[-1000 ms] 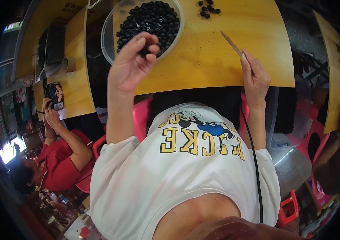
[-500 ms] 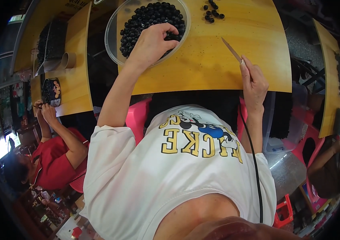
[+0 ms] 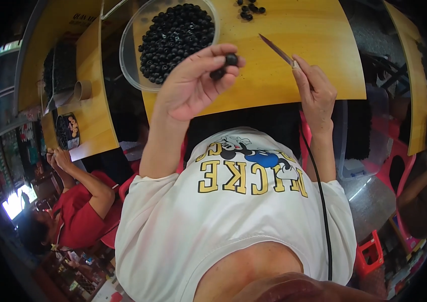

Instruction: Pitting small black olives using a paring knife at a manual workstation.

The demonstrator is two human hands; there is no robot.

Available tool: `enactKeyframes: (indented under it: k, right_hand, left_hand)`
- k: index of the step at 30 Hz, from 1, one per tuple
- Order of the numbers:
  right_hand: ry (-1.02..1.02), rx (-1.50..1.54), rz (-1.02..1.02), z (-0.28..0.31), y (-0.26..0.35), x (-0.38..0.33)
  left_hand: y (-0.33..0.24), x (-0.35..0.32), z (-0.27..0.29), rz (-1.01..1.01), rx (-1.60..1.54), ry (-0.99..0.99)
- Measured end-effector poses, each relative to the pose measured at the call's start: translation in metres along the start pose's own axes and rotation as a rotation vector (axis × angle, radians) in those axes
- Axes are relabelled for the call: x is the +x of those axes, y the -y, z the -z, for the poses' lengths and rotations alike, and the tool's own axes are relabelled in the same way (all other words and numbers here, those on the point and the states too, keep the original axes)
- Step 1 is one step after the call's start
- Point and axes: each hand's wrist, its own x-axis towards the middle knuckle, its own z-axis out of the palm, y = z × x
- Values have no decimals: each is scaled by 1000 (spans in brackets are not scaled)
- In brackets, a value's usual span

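Left hand — holding two black balls over the surface, near the tub. Right hand — gripping a pointed knife, apart. Step: picking, apparently; next move calls for a steady pinch.

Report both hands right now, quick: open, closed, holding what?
Left hand: fingers curled, holding dark round pieces, at least two visible.
Right hand: closed, holding a slim pointed knife.
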Motion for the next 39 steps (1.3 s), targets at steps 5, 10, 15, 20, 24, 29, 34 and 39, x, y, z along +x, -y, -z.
enactKeyframes:
  k: [5,10,15,20,24,29,34,39]
  right_hand:
    - [6,27,37,10,18,3]
    - [46,6,148,12,20,-2]
    - [86,-85,333,5,21,-6]
    - [67,-125,351,1,20,-5]
    - [58,-126,351,0,19,-5]
    - [59,-138,345,0,18,-5]
    - [75,-109,380,0,12,-8]
    - [-30,-361,164,10,-29,-11]
  left_hand:
    - [31,14,17,50,-263,-29]
    - [48,22,24,85,-246,-40]
    - [53,26,19,47,-206,-75]
    - [52,24,18,61,-217,-55]
    - [52,24,24,60,-202,-62]
    - [53,22,27,52,-188,-70]
    - [50,23,29,-14,-68,63]
    - [48,16,32,-44,-81,71]
